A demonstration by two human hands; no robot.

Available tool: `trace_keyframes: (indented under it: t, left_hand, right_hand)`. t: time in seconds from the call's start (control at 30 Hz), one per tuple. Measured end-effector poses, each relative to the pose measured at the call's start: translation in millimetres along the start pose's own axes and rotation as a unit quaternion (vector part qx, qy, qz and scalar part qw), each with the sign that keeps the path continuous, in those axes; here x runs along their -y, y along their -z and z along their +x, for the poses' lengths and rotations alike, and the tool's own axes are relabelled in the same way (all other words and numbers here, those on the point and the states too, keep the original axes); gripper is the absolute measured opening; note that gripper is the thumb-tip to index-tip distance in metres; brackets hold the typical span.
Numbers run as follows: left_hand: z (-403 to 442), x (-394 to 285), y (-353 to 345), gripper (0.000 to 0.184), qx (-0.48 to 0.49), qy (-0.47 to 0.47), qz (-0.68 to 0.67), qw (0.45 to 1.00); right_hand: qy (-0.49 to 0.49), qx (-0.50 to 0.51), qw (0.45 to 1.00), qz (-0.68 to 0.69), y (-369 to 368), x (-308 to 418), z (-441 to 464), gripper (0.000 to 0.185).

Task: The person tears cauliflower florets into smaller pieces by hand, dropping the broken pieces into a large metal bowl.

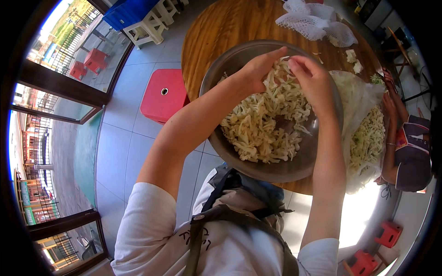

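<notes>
A large metal basin [216, 152] holds a heap of cut cauliflower [258, 119], and its grey bottom shows in places. Over the far side of the heap is my left hand [263, 69], its fingers stretched out and its thumb apart, close against the pieces. From the right, my right hand [315, 83] reaches in with bent fingers, thumb and forefinger pinched at a pale cauliflower piece near the left fingertips. The two hands nearly meet, with florets between them. Their palms are partly hidden.
The basin overhangs the round wooden table [207, 34]. To its right lies a clear plastic bag [357, 99] of cut cauliflower, where another person's hands [390, 99] work. White foam netting [317, 23] lies at the back. A red stool [163, 94] stands left.
</notes>
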State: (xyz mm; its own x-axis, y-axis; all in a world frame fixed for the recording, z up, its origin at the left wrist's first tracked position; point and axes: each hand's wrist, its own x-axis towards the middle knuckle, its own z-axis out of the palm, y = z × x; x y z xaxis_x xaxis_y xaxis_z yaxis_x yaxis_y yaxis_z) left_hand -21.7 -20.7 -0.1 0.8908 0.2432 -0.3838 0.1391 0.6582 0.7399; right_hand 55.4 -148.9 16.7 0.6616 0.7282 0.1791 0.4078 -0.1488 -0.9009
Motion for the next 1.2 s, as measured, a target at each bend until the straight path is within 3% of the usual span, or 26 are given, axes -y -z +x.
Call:
trace_keyframes:
  t: [0.1,0.2,0.3,0.4,0.47,0.8,0.9,1.0,1.1,1.2]
  left_hand:
    - [-1,0,0,0.025,0.018,-0.020,-0.008,1.000]
    - [-5,-1,-4,0.025,0.004,-0.035,-0.041,0.999]
    - [-5,-2,-4,0.024,0.035,-0.019,-0.044,0.998]
    - [-5,-1,-2,0.024,-0.001,-0.035,-0.042,0.998]
    - [-6,-2,-3,0.024,-0.005,-0.045,-0.059,0.997]
    - [-3,-1,-1,0.026,-0.015,-0.036,-0.041,0.998]
    - [4,3,4,0.028,-0.008,-0.048,0.018,0.999]
    - [1,5,2,0.030,0.018,-0.063,0.067,0.996]
    - [-6,2,-7,0.033,0.014,-0.025,0.021,0.999]
    - [-9,1,-6,0.032,0.043,-0.058,0.023,0.997]
  right_hand:
    - [0.050,0.018,0.999,0.011,-3,2,-3,0.023]
    - [0.039,-0.004,0.998,0.052,-2,-1,-2,0.023]
    - [-0.028,-0.022,0.987,0.158,1,-9,5,0.021]
    - [-0.056,-0.045,0.958,0.277,4,-9,5,0.019]
    - [-0.064,-0.083,0.952,0.288,5,-11,7,0.018]
    - [-0.006,-0.088,0.993,0.084,1,-21,10,0.029]
    - [0.043,-0.067,0.991,0.103,-2,-13,6,0.029]
    - [0.021,-0.010,0.997,0.078,-5,-4,0,0.023]
    - [0.021,-0.039,0.994,0.102,-4,-12,4,0.019]
    - [-0.015,-0.028,0.981,0.192,-2,-13,5,0.017]
